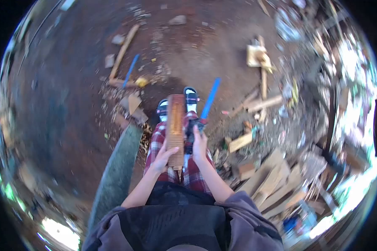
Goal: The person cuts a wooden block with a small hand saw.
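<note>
A long brown wooden block [176, 125] with fine ridges across its face stands lengthwise over my lap. My left hand [165, 159] grips its near end, thumb across the ridged face. To its right, my right hand [200, 144] is closed around the dark handle of a tool [210, 98] with a long, straight blue bar pointing away from me. Motion blur hides the tool's exact kind. Below both hands are my legs in red checked trousers [155, 144], with dark sandals [191, 95] beyond them.
A grey-green beam [117, 163] runs along my left side. Wood offcuts [272, 182] pile up at my right. A second blue strip [131, 70] and wooden sticks [125, 50] lie ahead on the dirt floor, and a stick with a pale block [257, 56] lies farther right.
</note>
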A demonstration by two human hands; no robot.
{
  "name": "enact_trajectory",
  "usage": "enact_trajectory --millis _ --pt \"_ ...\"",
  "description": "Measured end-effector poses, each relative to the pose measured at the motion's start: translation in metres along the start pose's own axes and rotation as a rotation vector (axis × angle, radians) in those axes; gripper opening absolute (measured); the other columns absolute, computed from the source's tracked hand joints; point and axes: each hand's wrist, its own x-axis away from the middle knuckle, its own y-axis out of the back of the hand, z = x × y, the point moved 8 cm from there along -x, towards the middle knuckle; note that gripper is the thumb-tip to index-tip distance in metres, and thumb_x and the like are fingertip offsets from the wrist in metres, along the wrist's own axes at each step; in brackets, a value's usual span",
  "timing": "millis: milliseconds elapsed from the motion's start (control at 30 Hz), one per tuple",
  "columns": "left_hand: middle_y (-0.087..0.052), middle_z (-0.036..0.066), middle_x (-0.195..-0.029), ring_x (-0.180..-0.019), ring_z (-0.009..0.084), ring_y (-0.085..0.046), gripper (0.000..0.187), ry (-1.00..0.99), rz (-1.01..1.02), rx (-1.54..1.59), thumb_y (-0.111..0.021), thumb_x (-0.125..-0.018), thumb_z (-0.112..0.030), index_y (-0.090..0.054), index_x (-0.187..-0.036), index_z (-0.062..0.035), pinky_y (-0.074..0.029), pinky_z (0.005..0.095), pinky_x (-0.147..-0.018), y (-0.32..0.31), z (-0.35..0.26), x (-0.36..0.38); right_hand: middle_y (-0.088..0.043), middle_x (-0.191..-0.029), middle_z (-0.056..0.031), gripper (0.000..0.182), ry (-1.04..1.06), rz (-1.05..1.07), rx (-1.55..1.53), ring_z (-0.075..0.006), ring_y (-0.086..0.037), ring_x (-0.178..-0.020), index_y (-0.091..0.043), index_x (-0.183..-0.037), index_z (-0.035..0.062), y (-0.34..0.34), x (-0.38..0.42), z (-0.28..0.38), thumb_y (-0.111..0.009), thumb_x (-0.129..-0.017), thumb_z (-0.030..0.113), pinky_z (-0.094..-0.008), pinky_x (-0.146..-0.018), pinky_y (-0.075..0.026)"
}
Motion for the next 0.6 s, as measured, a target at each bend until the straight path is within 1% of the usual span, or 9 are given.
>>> enact_trajectory --millis 100,167,200,233,300,400,500,533,600 --pt "-0.051 0.004 -0.120 -0.107 0.0157 -0.053 0.064 0.133 0.013 -0.114 -0.059 -0.084 -0.009 -0.027 -0.139 -0.0149 -0.047 0.0332 -0.087 -0.002 0.011 0.007 -0.062 -0.095 -0.0041 0.037 -0.075 -0.008 -0.118 -0.0123 -0.053 -0.088 -0.060 -0.104 0.0005 0.010 0.037 0.001 -0.051 -0.094 0.035 -0.0294 -0.083 -0.041" --pt "-0.050 0.004 -0.122 -0.108 0.0162 -0.052 0.065 0.165 0.020 -0.180 -0.059 -0.084 -0.010 -0.026 -0.140 -0.0159 -0.047 0.0338 -0.088 -0.014 0.023 0.001 -0.060 -0.097 -0.0094 0.039 -0.048 -0.008 0.057 -0.0169 -0.053 -0.093 -0.059 -0.104 -0.0013 0.031 0.050 -0.021 -0.049 -0.094 0.035 -0.0306 -0.085 -0.040" --pt "-0.049 0.005 -0.122 -0.110 0.0174 -0.050 0.059 0.151 0.054 -0.248 -0.056 -0.083 -0.010 -0.031 -0.137 -0.0111 -0.044 0.0331 -0.091 -0.039 0.023 0.001 -0.055 -0.103 -0.0158 0.041 0.127 -0.005 0.158 -0.0239 -0.051 -0.102 -0.056 -0.108 -0.0028 0.041 0.050 -0.036 -0.046 -0.094 0.035 -0.0331 -0.090 -0.038" --pt "-0.048 0.005 -0.122 -0.113 0.0182 -0.048 0.060 0.157 0.088 -0.312 -0.056 -0.082 -0.008 -0.031 -0.136 -0.0099 -0.042 0.0326 -0.094 -0.053 0.031 -0.003 -0.051 -0.108 -0.0187 0.041 0.025 0.023 0.157 -0.0301 -0.048 -0.107 -0.051 -0.110 -0.0028 0.049 0.061 -0.039 -0.043 -0.095 0.035 -0.0358 -0.093 -0.035" --pt "-0.048 0.006 -0.124 -0.115 0.0194 -0.047 0.061 0.224 0.160 -0.410 -0.057 -0.082 -0.007 -0.029 -0.137 -0.0089 -0.040 0.0335 -0.097 -0.071 0.051 -0.013 -0.049 -0.110 -0.0202 0.041 0.131 0.032 0.134 -0.0332 -0.047 -0.108 -0.046 -0.113 -0.0027 0.069 0.064 -0.030 -0.039 -0.096 0.034 -0.0370 -0.093 -0.035" --pt "-0.043 0.007 -0.130 -0.121 0.0188 -0.042 0.069 0.345 0.266 -0.468 -0.059 -0.083 -0.007 -0.022 -0.142 -0.0101 -0.035 0.0339 -0.101 -0.088 0.088 -0.024 -0.047 -0.108 -0.0229 0.043 0.182 -0.108 0.133 -0.0361 -0.046 -0.108 -0.043 -0.112 -0.0054 0.111 0.066 -0.020 -0.037 -0.096 0.034 -0.0399 -0.093 -0.035" --pt "-0.044 0.007 -0.130 -0.120 0.0190 -0.043 0.069 0.367 0.270 -0.566 -0.059 -0.083 -0.006 -0.023 -0.141 -0.0072 -0.035 0.0335 -0.101 -0.097 0.118 -0.032 -0.046 -0.112 -0.0271 0.047 0.113 -0.214 0.004 -0.0381 -0.044 -0.112 -0.040 -0.114 -0.0084 0.141 0.071 -0.040 -0.037 -0.096 0.034 -0.0421 -0.095 -0.033" --pt "-0.044 0.008 -0.129 -0.119 0.0196 -0.044 0.068 0.406 0.262 -0.612 -0.059 -0.082 -0.007 -0.024 -0.141 -0.0062 -0.035 0.0333 -0.101 -0.104 0.126 -0.033 -0.043 -0.118 -0.0308 0.049 0.000 -0.211 0.013 -0.0394 -0.042 -0.116 -0.038 -0.117 -0.0097 0.148 0.073 -0.052 -0.038 -0.096 0.035 -0.0416 -0.098 -0.032" --pt "-0.045 0.008 -0.129 -0.119 0.0201 -0.044 0.066 0.408 0.244 -0.690 -0.059 -0.083 -0.007 -0.026 -0.140 -0.0061 -0.036 0.0334 -0.101 -0.106 0.144 -0.038 -0.041 -0.121 -0.0322 0.050 0.015 -0.258 -0.083 -0.0399 -0.041 -0.118 -0.037 -0.118 -0.0099 0.165 0.076 -0.062 -0.040 -0.095 0.035 -0.0405 -0.098 -0.033"
